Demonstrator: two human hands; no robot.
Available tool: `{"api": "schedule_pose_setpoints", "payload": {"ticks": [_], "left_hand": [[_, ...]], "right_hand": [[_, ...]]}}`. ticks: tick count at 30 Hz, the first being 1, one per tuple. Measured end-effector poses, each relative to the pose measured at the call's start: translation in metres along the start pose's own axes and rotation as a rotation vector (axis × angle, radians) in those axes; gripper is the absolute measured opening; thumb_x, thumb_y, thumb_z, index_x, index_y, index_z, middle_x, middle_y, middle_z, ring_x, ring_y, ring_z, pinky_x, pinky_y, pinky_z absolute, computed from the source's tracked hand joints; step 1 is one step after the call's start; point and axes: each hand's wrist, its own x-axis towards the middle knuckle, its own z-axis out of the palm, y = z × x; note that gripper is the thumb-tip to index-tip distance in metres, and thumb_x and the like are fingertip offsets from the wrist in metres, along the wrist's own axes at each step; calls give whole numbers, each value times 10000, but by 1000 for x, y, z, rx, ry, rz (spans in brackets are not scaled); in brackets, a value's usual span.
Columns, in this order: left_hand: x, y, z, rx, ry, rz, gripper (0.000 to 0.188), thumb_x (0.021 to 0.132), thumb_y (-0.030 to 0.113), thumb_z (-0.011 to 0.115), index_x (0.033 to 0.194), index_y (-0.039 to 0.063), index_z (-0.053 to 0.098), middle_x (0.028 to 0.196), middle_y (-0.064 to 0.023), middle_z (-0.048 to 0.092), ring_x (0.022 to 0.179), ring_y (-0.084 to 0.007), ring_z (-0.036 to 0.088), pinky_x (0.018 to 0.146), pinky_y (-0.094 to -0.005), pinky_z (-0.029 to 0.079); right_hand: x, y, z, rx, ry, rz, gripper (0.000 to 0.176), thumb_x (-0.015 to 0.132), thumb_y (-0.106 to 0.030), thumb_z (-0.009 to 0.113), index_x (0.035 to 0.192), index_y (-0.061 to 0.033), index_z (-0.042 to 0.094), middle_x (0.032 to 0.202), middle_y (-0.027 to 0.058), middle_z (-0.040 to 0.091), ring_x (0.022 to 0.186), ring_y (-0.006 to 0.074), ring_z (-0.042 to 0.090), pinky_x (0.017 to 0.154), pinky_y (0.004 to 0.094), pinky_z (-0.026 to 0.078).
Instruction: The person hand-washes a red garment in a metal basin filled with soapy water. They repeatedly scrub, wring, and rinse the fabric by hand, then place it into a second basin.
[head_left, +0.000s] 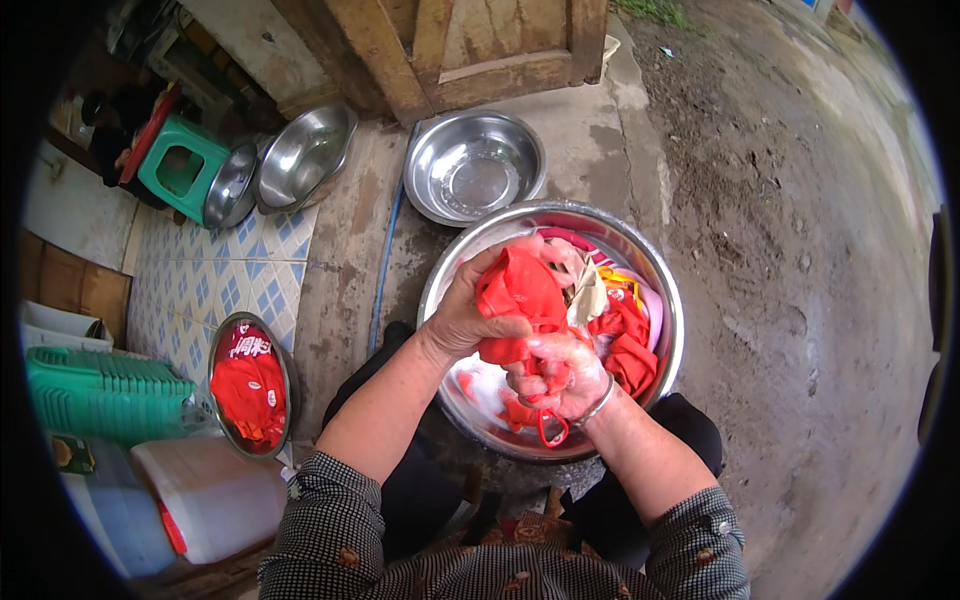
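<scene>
Both my hands grip one wet red cloth (521, 289) above a large metal basin (671, 330). My left hand (461, 304) holds the upper, bunched part, thumb across its front. Lower down, my right hand (562, 371) is closed around a twisted part, with suds on the fingers and a bangle (598, 401) at the wrist. A red strap loop (553, 431) hangs below that hand. In the basin lie more red cloths (630, 360), a beige cloth (589, 296), a yellow strap (621, 279) and white suds (480, 390).
A second metal basin (476, 176) stands just beyond. At left, another basin (292, 397) holds red cloths (251, 390). A blue hose (386, 255) runs along the concrete. Further left are a green stool (161, 142), stacked green plastic items (105, 394) and a plastic jug (210, 495). Muddy ground lies right.
</scene>
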Motion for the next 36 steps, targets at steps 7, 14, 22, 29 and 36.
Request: {"api": "schedule_pose_setpoints", "payload": {"ticks": [7, 14, 22, 29, 36], "left_hand": [[3, -7, 22, 225, 381, -39, 145, 778, 18, 652, 853, 64, 537, 792, -9, 575, 735, -101, 574, 702, -276, 501], [6, -21, 25, 458, 494, 32, 139, 768, 13, 655, 798, 88, 543, 761, 32, 531, 713, -56, 495, 656, -233, 426], [9, -40, 19, 420, 773, -28, 146, 810, 70, 661, 899, 24, 555, 813, -28, 587, 760, -84, 534, 691, -260, 464], [12, -41, 32, -70, 939, 13, 297, 874, 178, 692, 1064, 36, 514, 1028, -56, 563, 878, -111, 549, 760, -248, 484], [10, -8, -2, -241, 568, -168, 487, 918, 408, 579, 1264, 76, 493, 1183, -51, 576, 1079, -161, 537, 992, -335, 387]], "right_hand": [[9, -4, 0, -642, 244, -123, 173, 768, -116, 713, 889, -86, 594, 618, -25, 509, 542, 81, 492, 401, 226, 328], [28, -6, -7, -1793, 437, -407, 162, 807, -222, 602, 878, -80, 632, 860, 185, 662, 851, 368, 645, 744, 438, 507], [28, 8, 2, -1749, 602, -885, 693, 780, -101, 620, 1402, -34, 322, 1108, 271, 562, 912, 392, 622, 780, 436, 500], [20, 12, -2, -2215, 650, -707, 810, 747, -53, 614, 1458, -28, 228, 1153, 359, 516, 807, 445, 626, 702, 480, 522], [35, -15, 1, -1076, 480, -744, 469, 834, -138, 660, 1260, -30, 497, 947, 92, 649, 775, 184, 635, 682, 278, 513]]}}
